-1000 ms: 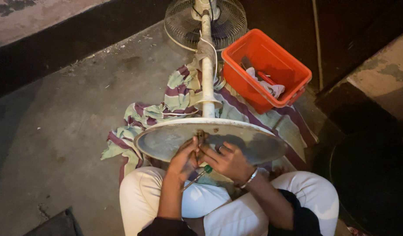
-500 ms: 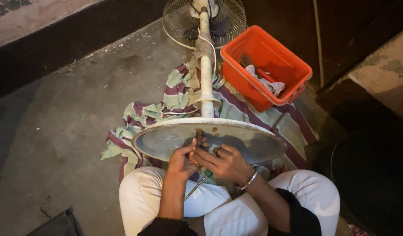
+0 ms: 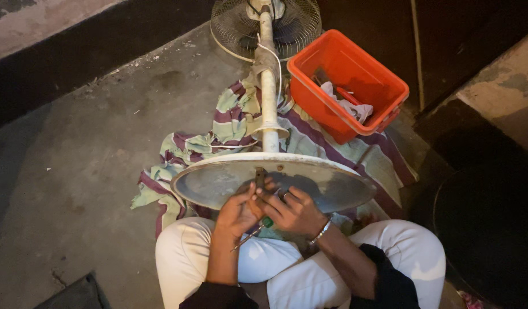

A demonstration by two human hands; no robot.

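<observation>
- The round fan base (image 3: 218,182) is tipped up on its edge right in front of your knees, with its grey underside facing you.
- A small metal part (image 3: 260,176) sticks out at the middle of that underside, and both of your hands meet there.
- Your left hand (image 3: 236,210) is curled up against the underside, with its fingers closed near the metal part. I cannot tell what they pinch.
- A thin screwdriver (image 3: 253,232) with a green handle pokes down between your two hands. I cannot tell which hand grips it.
- Your right hand (image 3: 292,209) sits just beside the left one, fingers bent in over the green handle. It has a ring and a silver bracelet (image 3: 320,232).
- The white pole (image 3: 268,94) runs away from the base to the fan cage (image 3: 235,26), which lies flat on the floor.
- A striped cloth (image 3: 229,123) in green, cream and dark red lies under the fan.
- An orange tub (image 3: 347,86) stands just right of the pole, with a white rag (image 3: 349,106) inside.
- The floor (image 3: 75,171) is grey concrete.
</observation>
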